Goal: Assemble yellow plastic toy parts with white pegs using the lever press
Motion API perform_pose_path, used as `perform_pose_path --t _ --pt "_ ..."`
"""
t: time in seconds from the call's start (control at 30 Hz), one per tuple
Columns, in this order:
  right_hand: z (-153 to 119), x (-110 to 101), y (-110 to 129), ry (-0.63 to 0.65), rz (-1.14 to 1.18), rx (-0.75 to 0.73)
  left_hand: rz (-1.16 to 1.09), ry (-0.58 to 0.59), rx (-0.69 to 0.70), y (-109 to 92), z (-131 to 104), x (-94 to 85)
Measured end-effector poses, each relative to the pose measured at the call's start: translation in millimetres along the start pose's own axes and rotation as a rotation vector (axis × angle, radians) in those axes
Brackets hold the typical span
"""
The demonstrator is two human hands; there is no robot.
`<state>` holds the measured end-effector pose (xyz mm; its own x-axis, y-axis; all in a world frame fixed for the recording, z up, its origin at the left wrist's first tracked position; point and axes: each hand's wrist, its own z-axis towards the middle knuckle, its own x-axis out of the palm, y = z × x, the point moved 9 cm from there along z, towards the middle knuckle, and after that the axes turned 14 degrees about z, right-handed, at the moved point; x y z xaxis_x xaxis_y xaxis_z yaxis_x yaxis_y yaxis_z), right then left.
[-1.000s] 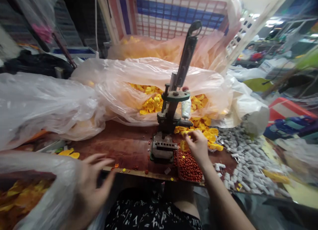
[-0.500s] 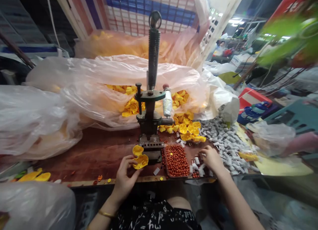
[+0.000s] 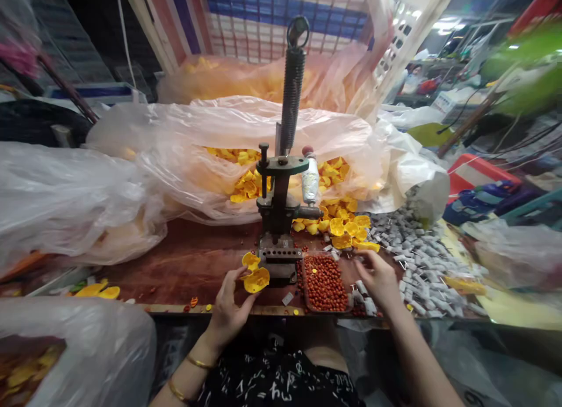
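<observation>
My left hand point(image 3: 232, 301) pinches a yellow plastic shell point(image 3: 256, 280) of two joined cup-like halves, hollow side up. It is just left of the base of a hand press point(image 3: 281, 205), apart from it. To the right of the press stands a clear box point(image 3: 306, 298) of small red-brown beads point(image 3: 325, 283). Beyond that box, my right hand point(image 3: 378, 281) hovers over the table with thumb and fingers brought together. Something small and greyish shows at its fingertips, too small to name. Close to it lie small grey parts with metal pins point(image 3: 421, 272), heaped at the right.
Yellow shells point(image 3: 346, 228) are piled behind the box, spilling from a big clear plastic bag point(image 3: 197, 190). Another plastic bag point(image 3: 88, 331) bulges at the near left. A lever with a wrapped handle point(image 3: 309, 178) sticks out from the press. Loose bits lie along the table's front edge.
The view has swung left, so everything sits farther right. My right hand has moved a little back and towards the bead box, its fingers closer together. My left hand still holds the yellow shell.
</observation>
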<state>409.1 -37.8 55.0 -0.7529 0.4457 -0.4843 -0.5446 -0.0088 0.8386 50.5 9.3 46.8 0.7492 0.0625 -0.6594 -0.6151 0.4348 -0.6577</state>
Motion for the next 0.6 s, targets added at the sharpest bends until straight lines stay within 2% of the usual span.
perform_pose_path --t 0.03,0.13,0.2,0.27,0.33,0.43,0.6 --pt "-3 19 22 0.035 0.138 -0.001 0.009 -0.018 0.045 -5 0 1.2" --pt "-24 99 78 0.303 0.530 0.096 0.059 -0.075 0.160 -19 0 2.8" --pt "-43 143 89 0.383 0.756 0.290 0.082 -0.114 0.225 -26 -2 1.6" --pt "-58 171 84 0.364 0.916 0.489 0.104 -0.157 0.274 -31 -5 -1.2" --pt "-66 183 74 0.289 1.011 0.613 0.138 -0.192 0.317 -34 -7 -3.7" --pt "-69 188 65 0.199 1.133 0.720 0.191 -0.206 0.367 -38 -8 -3.7" --pt "-67 192 70 0.155 1.235 0.792 0.235 -0.241 0.351 -37 -5 -5.0"
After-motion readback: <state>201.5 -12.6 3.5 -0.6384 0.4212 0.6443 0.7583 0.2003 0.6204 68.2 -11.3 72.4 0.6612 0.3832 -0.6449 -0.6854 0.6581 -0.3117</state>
